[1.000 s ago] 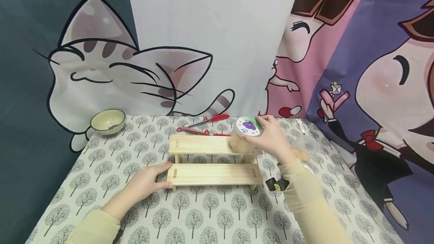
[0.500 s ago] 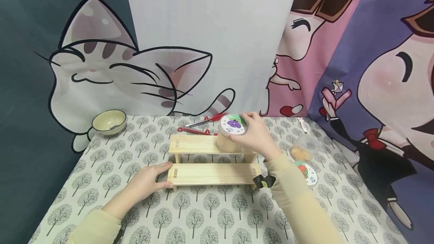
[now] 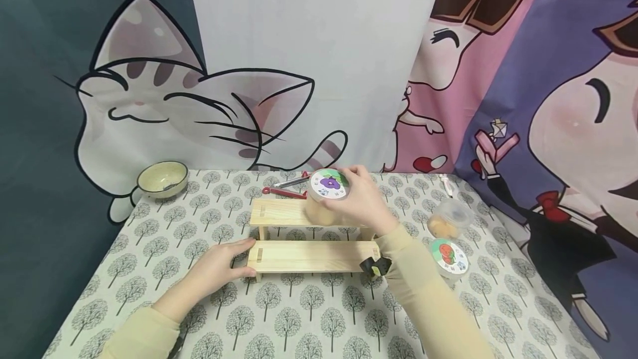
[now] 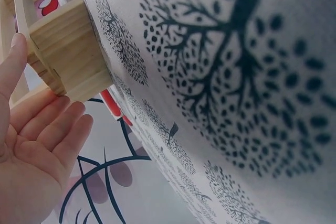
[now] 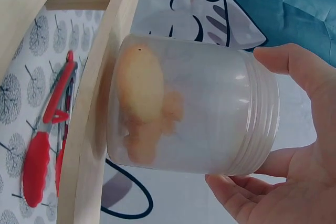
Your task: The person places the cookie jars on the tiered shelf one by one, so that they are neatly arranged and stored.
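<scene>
My right hand grips a clear plastic jar near its top, fingers and thumb around the lid end. The lid is white and green with a purple picture. Pale yellow-orange pieces lie inside the jar in the right wrist view, and its base is right at the upper board. Under it stands a two-step wooden rack. At the left end of the lower step, my left hand holds the rack between thumb and fingers; the left wrist view shows the fingertips on its wooden end.
Behind the rack lie red-handled tongs. A cream bowl stands at the back left. On the right are a jar with a red-pictured lid and a clear container with yellow pieces. A patterned cloth covers the table.
My right hand has moved the jar leftward along the upper step, from its right end toward the middle. The left hand stays at the rack's left end.
</scene>
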{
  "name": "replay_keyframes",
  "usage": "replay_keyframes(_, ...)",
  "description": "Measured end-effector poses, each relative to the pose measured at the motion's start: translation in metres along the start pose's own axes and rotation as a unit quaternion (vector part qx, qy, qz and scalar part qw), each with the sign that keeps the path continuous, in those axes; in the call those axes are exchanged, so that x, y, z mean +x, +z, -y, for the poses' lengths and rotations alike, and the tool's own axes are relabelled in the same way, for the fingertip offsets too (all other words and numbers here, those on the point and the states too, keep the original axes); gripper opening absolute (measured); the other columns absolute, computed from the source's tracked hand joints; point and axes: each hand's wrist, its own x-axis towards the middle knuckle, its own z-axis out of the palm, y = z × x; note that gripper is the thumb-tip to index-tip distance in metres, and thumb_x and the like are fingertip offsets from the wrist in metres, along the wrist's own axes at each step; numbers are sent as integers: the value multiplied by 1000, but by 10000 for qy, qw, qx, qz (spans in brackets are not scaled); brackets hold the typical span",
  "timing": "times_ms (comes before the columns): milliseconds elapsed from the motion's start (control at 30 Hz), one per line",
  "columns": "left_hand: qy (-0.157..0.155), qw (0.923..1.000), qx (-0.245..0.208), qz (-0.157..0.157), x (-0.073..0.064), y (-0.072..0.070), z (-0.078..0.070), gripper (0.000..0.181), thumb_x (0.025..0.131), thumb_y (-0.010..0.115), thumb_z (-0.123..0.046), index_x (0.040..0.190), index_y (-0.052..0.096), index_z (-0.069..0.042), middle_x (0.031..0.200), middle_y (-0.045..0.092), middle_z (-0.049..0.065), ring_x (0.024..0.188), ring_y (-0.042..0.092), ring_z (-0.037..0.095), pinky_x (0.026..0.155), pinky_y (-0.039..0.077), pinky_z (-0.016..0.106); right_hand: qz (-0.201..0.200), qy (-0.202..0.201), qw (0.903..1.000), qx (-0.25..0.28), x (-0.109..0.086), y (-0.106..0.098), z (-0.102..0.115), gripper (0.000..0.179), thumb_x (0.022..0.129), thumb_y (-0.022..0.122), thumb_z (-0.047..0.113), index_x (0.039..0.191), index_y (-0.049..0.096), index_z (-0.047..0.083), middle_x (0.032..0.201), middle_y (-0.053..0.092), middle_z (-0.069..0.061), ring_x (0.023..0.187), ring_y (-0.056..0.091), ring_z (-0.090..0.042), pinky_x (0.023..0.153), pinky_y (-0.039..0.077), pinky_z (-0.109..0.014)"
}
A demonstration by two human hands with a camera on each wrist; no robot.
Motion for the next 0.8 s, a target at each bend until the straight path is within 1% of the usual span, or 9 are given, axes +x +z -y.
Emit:
replay_keyframes(167, -22, 10000, -67, 9, 0, -1, -1, 73, 72, 79, -36, 131, 55, -1, 133, 55, 16, 119, 54, 39, 102, 42, 54, 27, -78, 9999, 136, 4, 7, 4, 88, 67, 83, 37, 138, 46, 2, 128, 45, -14, 109, 50, -26, 97, 47, -45)
replay_keyframes(333, 3, 10000, -96, -6, 0, 0, 0, 72, 72, 79, -36, 131, 55, -1, 133, 55, 16, 119, 54, 39, 102, 42, 54, 78, -126, 9998, 110, 8, 15, 8, 89, 66, 84, 38, 138, 46, 1, 129, 45, -15, 108, 51, -26, 97, 48, -45)
replay_keyframes(433, 6, 9999, -114, -2, 0, 0, 0, 72, 72, 79, -36, 131, 54, -1, 134, 54, 17, 119, 54, 39, 102, 42, 54, 139, -115, 9998, 109, 10, 19, 11, 90, 66, 84, 39, 138, 46, 1, 129, 45, -14, 108, 52, -26, 96, 49, -45)
replay_keyframes(600, -7, 9999, -113, -8, -1, 0, 0, 73, 72, 79, -36, 131, 55, -1, 133, 55, 17, 119, 54, 39, 102, 42, 54, 220, -29, 9994, 253, 13, 25, 18, 92, 65, 85, 38, 139, 45, 2, 124, 46, -11, 106, 51, -23, 95, 50, -42)
replay_keyframes(800, -3, 9999, -162, -25, -1, 0, 0, 72, 71, 79, -35, 130, 55, -1, 133, 55, 16, 120, 54, 38, 102, 42, 54, 219, -93, 9992, 311, 17, 30, 23, 92, 64, 86, 37, 139, 45, 1, 128, 45, -12, 108, 49, -23, 97, 48, -42)
